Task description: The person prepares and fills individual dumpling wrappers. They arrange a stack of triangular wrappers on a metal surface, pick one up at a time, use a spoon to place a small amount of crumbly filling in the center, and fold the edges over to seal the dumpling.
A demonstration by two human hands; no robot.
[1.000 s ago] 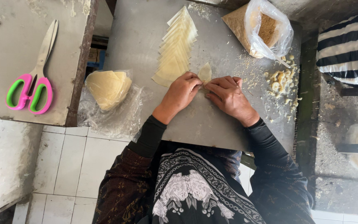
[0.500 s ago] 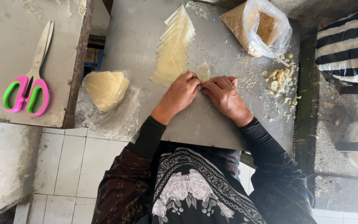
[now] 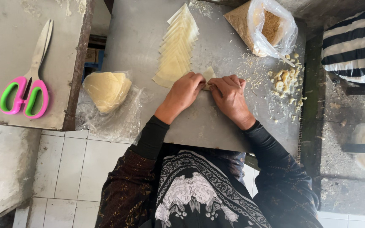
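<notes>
Fingers of two hands, left hand (image 3: 183, 93) and right hand (image 3: 230, 98), pinch one pastry sheet (image 3: 208, 74).

Pastry sheet (image 3: 209, 74) mostly under fingers (image 3: 197, 80)

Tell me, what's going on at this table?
A person is folding a small pale pastry sheet with both hands, left hand and right hand, on a grey metal table. A fanned row of sheets lies just beyond, a bag of brown crumbs to the right, scissors on the left table.
</notes>
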